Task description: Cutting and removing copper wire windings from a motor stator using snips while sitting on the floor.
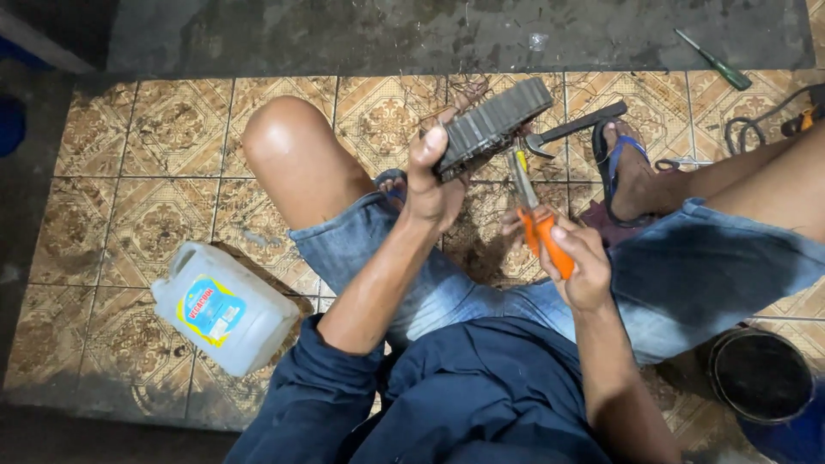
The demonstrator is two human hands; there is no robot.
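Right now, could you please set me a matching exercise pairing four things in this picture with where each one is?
Things:
1. ribbed block
2. pliers
3. jug
4. screwdriver

Places:
A. lying on the tiles beside the person's left leg
B. on the dark floor at the top right
C. in the left hand
D. in the right hand

Pairs: 1-C, 2-D, 3-A, 4-B

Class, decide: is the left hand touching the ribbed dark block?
Touching. The head view shows the left hand with fingers wrapped around the end of the ribbed dark block.
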